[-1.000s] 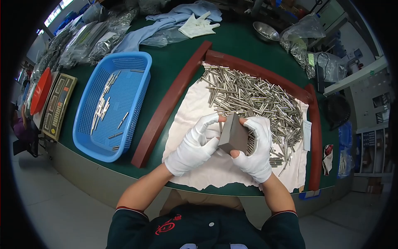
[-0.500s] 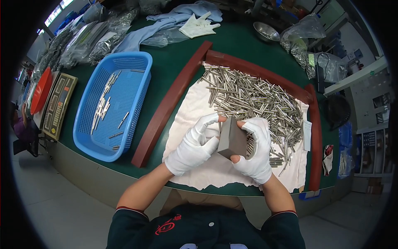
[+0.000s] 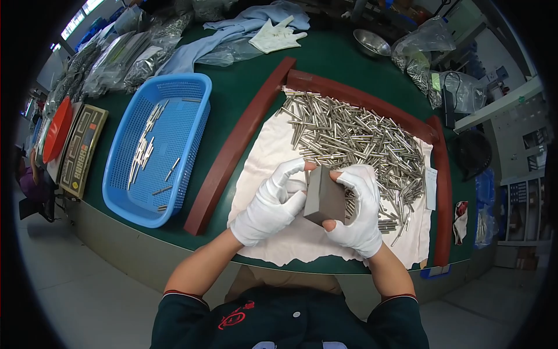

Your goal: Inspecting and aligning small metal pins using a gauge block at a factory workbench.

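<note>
Gripping a matte, boxy grey block (image 3: 325, 198); right hand (image 3: 361, 212) cloth-gloved.

Basket (image 3: 174, 128) at left on surface (image 3: 232, 93), rods (image 3: 141, 154) inside; at right, frame (image 3: 243, 142) along left, far and right of cloth (image 3: 261, 151), rod heap (image 3: 354, 128) thereon; block (image 3: 330, 198) between left hand (image 3: 270, 203) and right hand (image 3: 361, 215).

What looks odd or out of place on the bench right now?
The pale cloth under the metal rods has a ragged near edge, perhaps roughly cut. A lone white glove lies loose by the blue cloth, seemingly stray.
</note>
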A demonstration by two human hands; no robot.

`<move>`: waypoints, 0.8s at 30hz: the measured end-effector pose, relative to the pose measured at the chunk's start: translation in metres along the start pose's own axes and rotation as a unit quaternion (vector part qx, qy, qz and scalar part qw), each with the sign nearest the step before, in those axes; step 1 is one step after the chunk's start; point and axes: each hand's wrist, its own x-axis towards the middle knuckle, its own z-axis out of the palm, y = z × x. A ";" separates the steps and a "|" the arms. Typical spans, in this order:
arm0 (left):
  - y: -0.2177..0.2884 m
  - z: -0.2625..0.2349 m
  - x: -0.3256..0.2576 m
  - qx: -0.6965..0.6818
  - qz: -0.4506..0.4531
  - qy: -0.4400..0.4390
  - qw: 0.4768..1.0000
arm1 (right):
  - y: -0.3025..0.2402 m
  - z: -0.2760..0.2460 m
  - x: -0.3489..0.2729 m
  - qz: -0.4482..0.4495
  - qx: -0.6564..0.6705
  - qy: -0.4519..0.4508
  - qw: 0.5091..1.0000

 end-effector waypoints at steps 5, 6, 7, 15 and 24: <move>-0.001 0.003 0.001 0.041 0.044 0.012 0.998 | 0.005 -0.001 -0.002 0.041 -0.008 0.012 0.999; -0.001 0.003 0.001 0.053 0.047 0.019 0.997 | 0.004 -0.002 -0.001 0.033 0.001 0.004 0.999; 0.000 0.003 0.001 0.053 0.047 0.019 0.997 | 0.004 -0.002 0.000 0.025 0.010 -0.005 1.000; -0.007 -0.002 0.001 0.101 0.052 -0.001 0.994 | 0.002 -0.004 0.001 0.022 0.007 -0.013 1.000; -0.004 0.000 0.001 0.102 0.067 0.018 0.992 | 0.001 -0.006 0.000 0.023 0.008 -0.021 0.999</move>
